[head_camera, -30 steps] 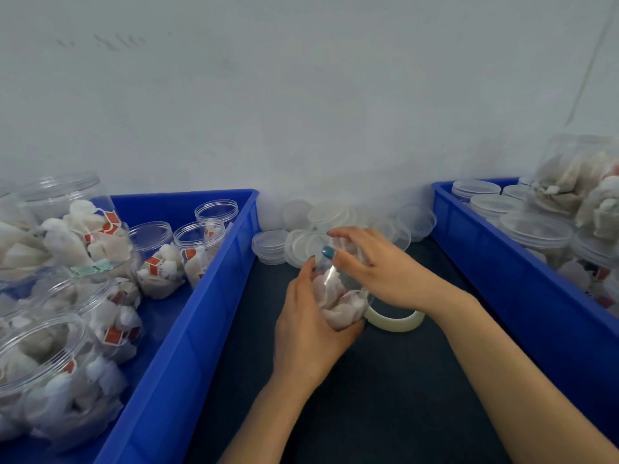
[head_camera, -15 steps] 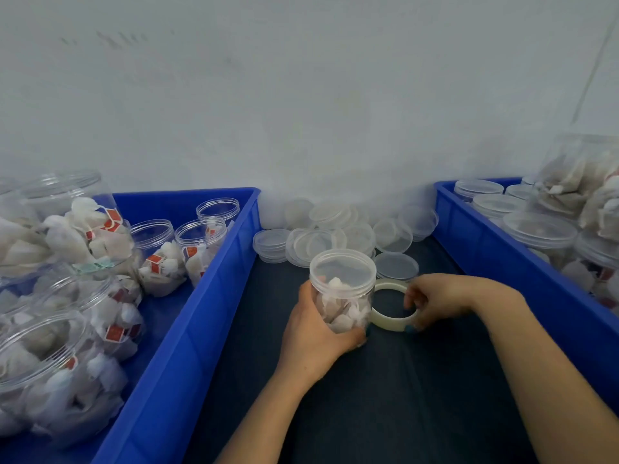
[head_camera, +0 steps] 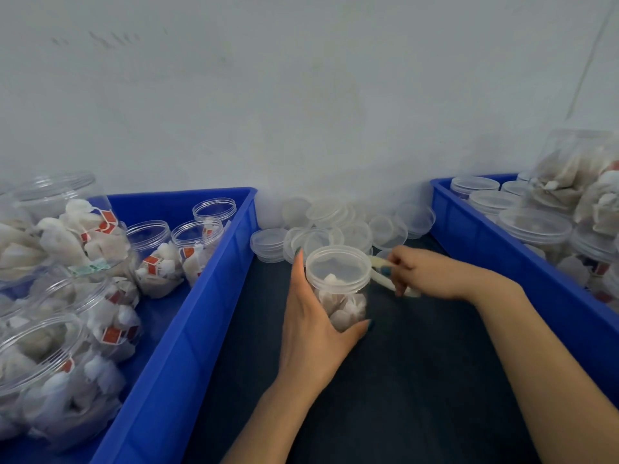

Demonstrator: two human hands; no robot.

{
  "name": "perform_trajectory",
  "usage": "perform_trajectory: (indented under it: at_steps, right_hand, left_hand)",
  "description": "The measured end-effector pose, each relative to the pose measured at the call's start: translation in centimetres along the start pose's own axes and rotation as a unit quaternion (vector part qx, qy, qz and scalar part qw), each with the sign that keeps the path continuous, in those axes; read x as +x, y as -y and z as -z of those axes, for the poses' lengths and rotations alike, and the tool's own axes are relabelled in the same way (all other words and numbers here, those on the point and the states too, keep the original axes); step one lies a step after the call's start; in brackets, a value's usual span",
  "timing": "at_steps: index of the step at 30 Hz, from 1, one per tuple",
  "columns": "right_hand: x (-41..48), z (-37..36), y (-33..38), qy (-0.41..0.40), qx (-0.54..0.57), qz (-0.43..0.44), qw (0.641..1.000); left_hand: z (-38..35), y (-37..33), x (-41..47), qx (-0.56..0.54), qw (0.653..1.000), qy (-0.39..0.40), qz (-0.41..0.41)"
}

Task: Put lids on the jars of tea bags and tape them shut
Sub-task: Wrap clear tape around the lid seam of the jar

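One lidded jar [head_camera: 338, 296], gripped by the left hand [head_camera: 311, 333], awaits taping; the right hand [head_camera: 422, 274] grasps the tape roll [head_camera: 380, 264], whose free end likely needs peeling next.

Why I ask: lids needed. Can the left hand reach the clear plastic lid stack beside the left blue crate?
Probably yes: the lid stack sits unobstructed just beyond the left hand, which grips a clear lidded jar.

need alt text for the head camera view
A left hand grips a lidded clear jar of tea bags standing on a dark table, while the right hand holds a roll of tape just beside it. Blue bins of jars flank them and loose lids lie piled against the wall behind.
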State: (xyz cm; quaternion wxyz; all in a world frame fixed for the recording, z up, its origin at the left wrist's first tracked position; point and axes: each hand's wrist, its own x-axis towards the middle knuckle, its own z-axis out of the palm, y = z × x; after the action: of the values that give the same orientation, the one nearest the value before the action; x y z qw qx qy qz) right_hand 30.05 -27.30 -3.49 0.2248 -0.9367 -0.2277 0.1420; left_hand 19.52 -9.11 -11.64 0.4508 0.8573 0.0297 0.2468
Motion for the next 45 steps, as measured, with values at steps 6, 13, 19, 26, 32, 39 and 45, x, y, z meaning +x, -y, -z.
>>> perform_trajectory:
  at_steps: [6, 13, 19, 26, 32, 39, 45]
  right_hand:
    - [-3.2, 2.6, 3.0, -0.069, 0.005, 0.095, 0.993]
    - [-4.9, 1.3, 6.8, 0.021, -0.029, 0.173, 0.984]
    - [-4.3, 1.1, 6.7, -0.024, -0.043, 0.173, 0.984]
    - [-4.3, 1.1, 6.4, -0.035, -0.059, 0.168, 0.983]
    - [-4.7, 0.9, 6.6, -0.040, -0.100, 0.171, 0.979]
    - [-5.2, 1.1, 6.9, -0.042, -0.110, 0.176, 0.977]
    - [-5.5, 1.2, 7.1, -0.041, -0.099, 0.171, 0.979]
  left_hand:
    - [0.5, -1.1, 0.2, -0.017, 0.986, -0.070, -0.152]
    - [0.8, -1.1, 0.3, -0.135, 0.985, -0.034, -0.105]
    - [0.7, -1.6, -0.1, -0.087, 0.979, -0.136, -0.122]
    - [0.8, -2.6, -0.3, -0.103, 0.964, -0.211, -0.125]
    - [1.2, -2.2, 0.2, -0.148, 0.959, -0.223, -0.092]
    - [1.3, -1.7, 0.5, -0.177, 0.967, -0.180, -0.036]
    - [1.2, -2.1, 0.3, -0.189, 0.965, -0.182, -0.029]
